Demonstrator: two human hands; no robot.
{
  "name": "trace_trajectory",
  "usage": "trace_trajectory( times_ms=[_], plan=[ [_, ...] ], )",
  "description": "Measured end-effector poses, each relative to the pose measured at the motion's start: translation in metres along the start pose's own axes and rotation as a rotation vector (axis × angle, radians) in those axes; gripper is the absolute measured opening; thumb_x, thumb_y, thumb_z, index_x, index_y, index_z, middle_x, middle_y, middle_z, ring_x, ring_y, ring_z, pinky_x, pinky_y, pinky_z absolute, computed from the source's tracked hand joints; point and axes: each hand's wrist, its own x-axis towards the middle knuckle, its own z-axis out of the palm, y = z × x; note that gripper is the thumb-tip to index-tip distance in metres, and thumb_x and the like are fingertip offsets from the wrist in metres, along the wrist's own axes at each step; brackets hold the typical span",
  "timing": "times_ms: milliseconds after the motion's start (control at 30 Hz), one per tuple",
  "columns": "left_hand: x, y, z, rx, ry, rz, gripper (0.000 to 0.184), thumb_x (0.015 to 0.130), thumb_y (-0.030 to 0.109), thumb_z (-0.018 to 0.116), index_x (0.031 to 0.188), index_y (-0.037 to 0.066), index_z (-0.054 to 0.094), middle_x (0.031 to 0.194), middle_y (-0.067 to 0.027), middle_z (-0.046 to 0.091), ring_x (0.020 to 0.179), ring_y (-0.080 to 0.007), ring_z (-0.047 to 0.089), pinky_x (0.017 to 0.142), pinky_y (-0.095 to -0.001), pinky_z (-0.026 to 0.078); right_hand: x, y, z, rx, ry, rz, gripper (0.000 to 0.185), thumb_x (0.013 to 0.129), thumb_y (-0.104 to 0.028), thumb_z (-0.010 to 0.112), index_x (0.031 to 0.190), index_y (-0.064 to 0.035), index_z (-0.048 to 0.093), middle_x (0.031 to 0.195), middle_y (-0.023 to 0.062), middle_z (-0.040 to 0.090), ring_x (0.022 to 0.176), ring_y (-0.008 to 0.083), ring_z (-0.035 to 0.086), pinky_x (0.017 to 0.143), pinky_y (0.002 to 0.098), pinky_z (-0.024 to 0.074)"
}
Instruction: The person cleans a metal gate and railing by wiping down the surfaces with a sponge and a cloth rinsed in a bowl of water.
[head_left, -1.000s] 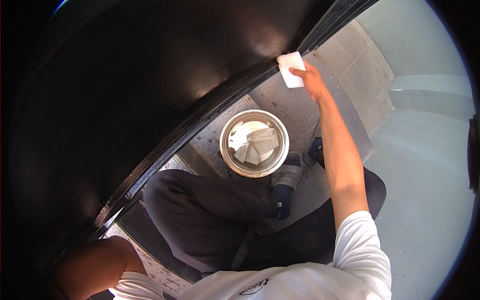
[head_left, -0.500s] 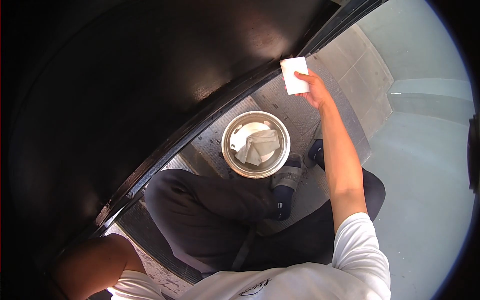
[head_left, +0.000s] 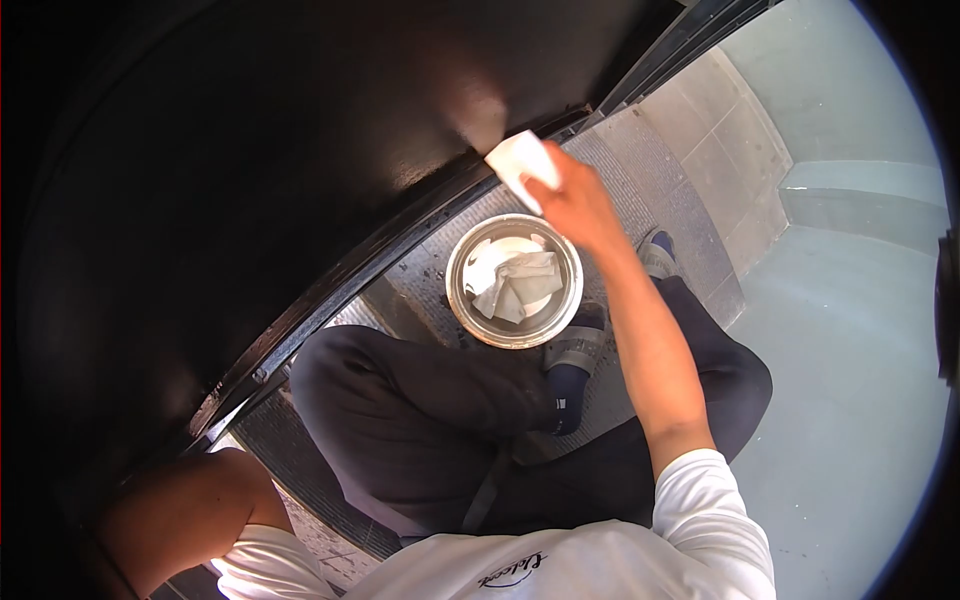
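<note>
My right hand (head_left: 572, 200) grips a white block-like pad (head_left: 524, 168), its thumb over the near face. The pad is at the lower edge of a large dark glossy panel (head_left: 300, 150), just above a round metal basin (head_left: 456, 290). A crumpled grey cloth (head_left: 518, 285) lies in the basin. Only my left upper arm shows at the lower left; the hand itself is out of sight.
My crossed legs (head_left: 430, 420) in dark trousers and my sandalled feet (head_left: 572, 370) are close beside the basin. A dark rail (head_left: 355, 272) runs diagonally along the panel's bottom. Ribbed flooring (head_left: 600, 160) and a pale curved surface (head_left: 840, 380) lie to the right.
My right hand has moved left and slightly down with the white pad, which is now tilted. My right foot has shifted up and right. The basin and cloth stay about where they were.
</note>
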Motion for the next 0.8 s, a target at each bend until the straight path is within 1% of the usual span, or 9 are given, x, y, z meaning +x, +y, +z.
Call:
trace_trajectory(
  times_ms=[67, 200, 267, 300, 333, 467, 567, 667, 800],
  plan=[
    [-0.014, -0.005, 0.017, 0.111, 0.009, -0.096, 0.034, 0.096, 0.029, 0.061, 0.076, 0.002, 0.059, 0.057, -0.0045, 0.055, 0.053, -0.0233, 0.053, 0.057, -0.0388, 0.041, 0.016, 0.023, -0.014, -0.187, 0.16, 0.02, 0.042, 0.089, -0.023, 0.065, 0.127, -0.0061, 0.061, 0.113, 0.023, 0.069, 0.107, 0.0372, 0.066, 0.091, 0.0413, 0.0505],
    [-0.013, -0.01, 0.015, 0.258, 0.016, -0.251, 0.034, 0.096, 0.029, 0.061, 0.075, 0.002, 0.059, 0.057, -0.0046, 0.054, 0.053, -0.0233, 0.053, 0.057, -0.0388, 0.041, 0.032, 0.04, -0.027, -0.237, 0.235, 0.089, 0.038, 0.089, -0.024, 0.062, 0.123, -0.0069, 0.061, 0.11, 0.026, 0.068, 0.106, 0.0435, 0.064, 0.092, 0.0473, 0.0498],
    [0.029, 0.003, -0.021, -0.185, -0.061, 0.21, 0.035, 0.096, 0.027, 0.061, 0.073, 0.001, 0.06, 0.058, -0.0056, 0.055, 0.053, -0.0236, 0.055, 0.053, -0.0366, 0.042, 0.018, 0.008, -0.017, -0.257, 0.167, 0.027, 0.038, 0.089, -0.023, 0.062, 0.124, -0.0074, 0.06, 0.109, 0.0267, 0.068, 0.105, 0.0441, 0.064, 0.09, 0.0478, 0.0506],
    [0.039, 0.005, -0.03, -0.243, -0.089, 0.273, 0.035, 0.096, 0.027, 0.061, 0.073, 0.001, 0.06, 0.058, -0.0056, 0.055, 0.053, -0.0236, 0.055, 0.052, -0.0365, 0.042, 0.003, -0.015, -0.007, -0.166, 0.117, 0.015, 0.036, 0.087, -0.021, 0.064, 0.121, -0.0076, 0.06, 0.106, 0.0265, 0.068, 0.102, 0.0446, 0.065, 0.086, 0.0489, 0.0518],
    [0.04, 0.006, -0.031, -0.236, -0.089, 0.252, 0.035, 0.096, 0.027, 0.061, 0.073, 0.001, 0.06, 0.058, -0.0057, 0.055, 0.053, -0.0236, 0.055, 0.052, -0.0365, 0.042, -0.007, -0.027, 0.01, -0.195, 0.073, -0.013, 0.037, 0.088, -0.02, 0.065, 0.122, -0.0066, 0.062, 0.108, 0.0246, 0.069, 0.102, 0.0396, 0.068, 0.086, 0.0437, 0.0517],
    [0.038, 0.004, -0.033, -0.288, -0.164, 0.079, 0.035, 0.096, 0.026, 0.061, 0.073, 0.001, 0.06, 0.058, -0.006, 0.055, 0.053, -0.0238, 0.055, 0.051, -0.0362, 0.042, -0.069, -0.114, 0.076, -0.106, -0.001, -0.254, 0.03, 0.084, -0.015, 0.068, 0.113, -0.0066, 0.062, 0.1, 0.022, 0.069, 0.092, 0.042, 0.067, 0.077, 0.0479, 0.0537],
    [0.039, 0.002, -0.035, -0.368, -0.201, -0.057, 0.035, 0.096, 0.026, 0.061, 0.072, 0.001, 0.06, 0.058, -0.0062, 0.055, 0.052, -0.0239, 0.055, 0.05, -0.036, 0.042, -0.092, -0.152, 0.098, -0.145, -0.031, -0.263, 0.029, 0.084, -0.011, 0.066, 0.112, -0.0057, 0.06, 0.097, 0.0252, 0.068, 0.09, 0.0433, 0.067, 0.076, 0.0504, 0.0538],
    [0.038, -0.003, -0.039, -0.442, -0.216, -0.172, 0.034, 0.097, 0.025, 0.061, 0.072, 0.001, 0.06, 0.058, -0.0064, 0.055, 0.052, -0.024, 0.055, 0.049, -0.0358, 0.042, -0.074, -0.127, 0.085, -0.159, 0.054, -0.183, 0.028, 0.086, -0.012, 0.065, 0.113, -0.005, 0.06, 0.093, 0.0267, 0.069, 0.094, 0.044, 0.066, 0.076, 0.0499, 0.0536],
    [0.035, -0.012, -0.043, -0.547, -0.212, -0.303, 0.034, 0.097, 0.025, 0.061, 0.072, 0.001, 0.06, 0.058, -0.0067, 0.055, 0.052, -0.0241, 0.055, 0.048, -0.0355, 0.042, -0.041, -0.087, 0.054, -0.323, 0.152, -0.014, 0.032, 0.089, -0.02, 0.063, 0.117, -0.0063, 0.062, 0.105, 0.0254, 0.069, 0.102, 0.0436, 0.065, 0.086, 0.048, 0.0514]
  ],
)
